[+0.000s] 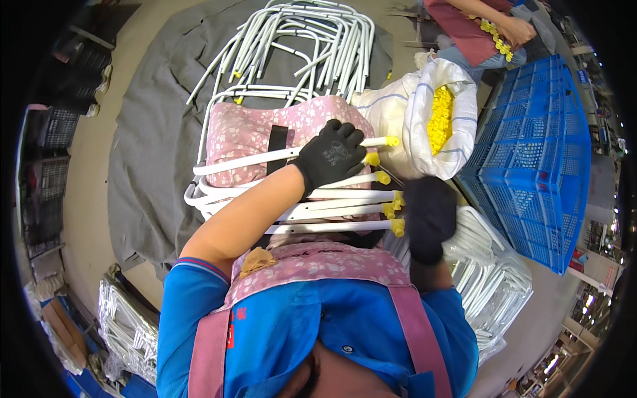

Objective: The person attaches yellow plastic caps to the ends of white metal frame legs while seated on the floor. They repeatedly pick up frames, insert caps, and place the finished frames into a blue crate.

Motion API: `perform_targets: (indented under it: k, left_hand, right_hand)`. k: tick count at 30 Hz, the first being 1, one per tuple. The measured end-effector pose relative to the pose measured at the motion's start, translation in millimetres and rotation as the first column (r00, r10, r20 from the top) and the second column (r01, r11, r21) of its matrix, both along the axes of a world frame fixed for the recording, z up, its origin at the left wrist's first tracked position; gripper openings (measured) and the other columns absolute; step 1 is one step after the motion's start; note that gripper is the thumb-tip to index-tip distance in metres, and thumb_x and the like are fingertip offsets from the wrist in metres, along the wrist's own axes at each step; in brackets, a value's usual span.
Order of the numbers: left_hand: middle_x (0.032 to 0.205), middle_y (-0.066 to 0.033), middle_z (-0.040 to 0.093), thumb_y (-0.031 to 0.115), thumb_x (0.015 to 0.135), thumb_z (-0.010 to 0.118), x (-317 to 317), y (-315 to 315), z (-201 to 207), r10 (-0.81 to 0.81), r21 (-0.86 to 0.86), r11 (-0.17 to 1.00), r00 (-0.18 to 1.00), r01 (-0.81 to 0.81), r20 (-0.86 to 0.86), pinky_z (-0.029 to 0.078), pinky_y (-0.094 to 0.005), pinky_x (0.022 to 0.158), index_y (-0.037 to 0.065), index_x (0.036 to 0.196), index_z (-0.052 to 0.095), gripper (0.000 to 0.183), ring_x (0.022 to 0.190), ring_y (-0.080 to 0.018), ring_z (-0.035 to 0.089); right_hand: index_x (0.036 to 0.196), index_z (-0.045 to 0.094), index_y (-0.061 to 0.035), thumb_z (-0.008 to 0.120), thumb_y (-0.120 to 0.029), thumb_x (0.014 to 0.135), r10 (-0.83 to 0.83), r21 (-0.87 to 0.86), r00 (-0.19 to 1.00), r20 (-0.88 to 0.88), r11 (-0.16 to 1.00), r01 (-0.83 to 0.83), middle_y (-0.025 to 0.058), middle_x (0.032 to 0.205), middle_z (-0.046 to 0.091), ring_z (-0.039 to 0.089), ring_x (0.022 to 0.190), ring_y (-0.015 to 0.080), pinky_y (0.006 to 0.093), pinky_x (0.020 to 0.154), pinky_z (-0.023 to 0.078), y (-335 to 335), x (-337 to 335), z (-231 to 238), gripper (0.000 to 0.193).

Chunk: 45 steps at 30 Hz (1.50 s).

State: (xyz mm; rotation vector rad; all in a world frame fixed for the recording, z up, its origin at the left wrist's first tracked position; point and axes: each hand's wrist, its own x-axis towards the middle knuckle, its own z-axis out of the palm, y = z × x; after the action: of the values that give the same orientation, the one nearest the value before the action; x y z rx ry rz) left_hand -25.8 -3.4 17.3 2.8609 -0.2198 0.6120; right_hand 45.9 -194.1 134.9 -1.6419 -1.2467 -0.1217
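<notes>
the left hand [334, 156] is curling closed round a white tube [249, 160] lying across the apron [232, 132]; the right hand [430, 215] is blurring beside yellow caps [397, 227], its openness and hold impossible to tell.

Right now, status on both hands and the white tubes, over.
Left hand: grip closed on a white tube. Right hand: blurred, beside yellow caps, grip unclear. Open sack close beyond the caps.

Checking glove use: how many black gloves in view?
2: one on the left hand, gripping a white tube; one on the right hand, blurred, beside the yellow end caps. Others may be hidden.
</notes>
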Motion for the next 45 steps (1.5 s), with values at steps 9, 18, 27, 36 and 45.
perform_targets:
  k: [9,18,27,36,45]
  left_hand:
    - [0.122,-0.013,0.059,0.048,0.082,0.066,-8,3,12,-0.139,-0.196,0.973,0.988,0.125,-0.063,0.041,-0.0446,0.096,0.01,0.101,0.07,0.042,0.114,-0.0314,0.055]
    - [0.13,-0.0127,0.055,0.035,0.078,0.067,-11,-10,6,-0.166,-0.068,0.985,0.983,0.161,-0.08,0.039,-0.0486,0.094,0.019,0.112,0.069,0.038,0.121,-0.0332,0.049]
    - [0.137,-0.0112,0.049,0.034,0.077,0.067,-6,-11,5,-0.183,-0.022,0.983,0.966,0.182,-0.184,0.041,-0.0467,0.09,0.017,0.11,0.069,0.037,0.13,-0.0351,0.041]
    - [0.133,-0.0116,0.053,0.02,0.082,0.059,-3,-16,-4,-0.171,-0.078,0.983,0.981,0.164,-0.096,0.044,-0.0429,0.088,0.003,0.102,0.07,0.028,0.126,-0.0339,0.047]
    - [0.133,-0.0116,0.054,0.017,0.082,0.06,2,-16,-10,-0.139,-0.025,0.99,0.99,0.139,0.018,0.047,-0.0425,0.084,0.003,0.094,0.072,0.021,0.124,-0.0337,0.05]
  right_hand:
    - [0.079,0.056,-0.0045,0.058,-0.012,0.089,0.217,0.092,0.81,-0.544,0.976,-0.199,0.0123,0.077,0.058,0.056,0.07,0.0262,0.0369,0.066,0.046,-48,-3,20,0.013]
    - [0.056,0.04,-0.0074,0.051,-0.017,0.088,0.329,0.359,0.613,-0.718,0.93,-0.078,0.0041,0.054,0.039,0.044,0.052,0.0183,0.0305,0.049,0.035,-39,-3,-37,0.035]
    - [0.052,0.037,-0.0071,0.044,-0.019,0.098,0.45,0.445,0.523,-0.724,0.884,-0.145,0.0079,0.053,0.043,0.042,0.048,0.0173,0.0318,0.049,0.034,20,41,-25,0.048]
    - [0.066,0.048,-0.005,0.044,-0.033,0.099,0.296,0.394,0.656,-0.694,0.919,0.002,0.0108,0.064,0.053,0.051,0.057,0.0213,0.0341,0.056,0.042,-39,26,-78,0.044]
    - [0.064,0.044,-0.0049,0.043,-0.03,0.1,0.306,0.252,0.738,-0.602,0.949,-0.189,0.0157,0.077,0.059,0.055,0.067,0.0228,0.0328,0.064,0.043,-35,27,-84,0.043]
